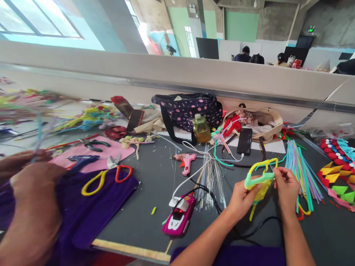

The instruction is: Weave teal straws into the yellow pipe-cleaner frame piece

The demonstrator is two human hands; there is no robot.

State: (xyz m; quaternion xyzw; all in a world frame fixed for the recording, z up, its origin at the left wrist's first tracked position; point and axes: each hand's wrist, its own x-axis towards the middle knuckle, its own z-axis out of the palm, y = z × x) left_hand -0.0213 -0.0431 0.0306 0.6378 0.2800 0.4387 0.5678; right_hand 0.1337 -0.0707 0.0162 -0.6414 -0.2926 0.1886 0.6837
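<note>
A yellow and pale green piece made of chenille stems point(263, 189) is held up above the dark tabletop. It has a looped yellow top, and one yellow stem end hangs below. My left hand point(243, 202) is closed around its lower left side, thumb on the green part. At its right edge my right hand point(287, 184) is pinched against the piece; the exact bit between the fingertips is too small to make out. Just right of my right hand lies a bundle of green, blue and purple chenille stems point(301, 170), partly covering red-and-yellow-handled scissors point(303, 210).
A pink glue gun point(188, 162), a magenta car-shaped power strip point(179, 216), loose wires point(213, 184) and a phone point(244, 141) lie left of my hands. Behind stand a bottle point(202, 129) and bags. A co-worker's blurred arm point(36, 207) reaches over purple cloth, near scissors point(113, 164).
</note>
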